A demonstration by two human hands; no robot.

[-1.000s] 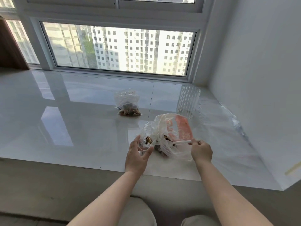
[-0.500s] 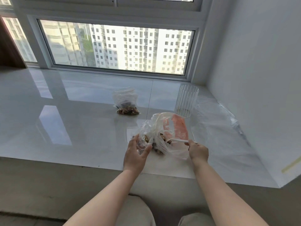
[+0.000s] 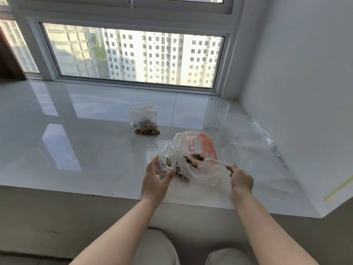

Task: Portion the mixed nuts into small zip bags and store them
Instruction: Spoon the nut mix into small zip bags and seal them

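Nearest, two knees in pale trousers (image 3: 156,247) at the bottom edge. Just beyond, left hand (image 3: 155,181) at the near edge of the glossy white window ledge (image 3: 76,150), fingers and thumb curled round a small zip bag (image 3: 166,161), mouth held open, a few nuts visible inside. Right hand (image 3: 241,177) beside it, grip pinching the handle of a white plastic spoon (image 3: 217,162), bowl reaching into the large clear bag (image 3: 198,159) with orange print. A scoop of mixed nuts (image 3: 196,156) on the spoon inside that large bag, more nuts lower in the bag. Large bag touching the small one, both between the hands. Right of these, a flat clear plastic sheet (image 3: 252,142) spread toward the wall. Farther back, a ribbed clear cup (image 3: 215,117) standing upright behind the large bag. Left of the cup, well apart from the hands, a filled zip bag (image 3: 146,121) resting on the ledge, nuts gathered at its near end. Beyond, window (image 3: 133,54) with tower blocks outside.
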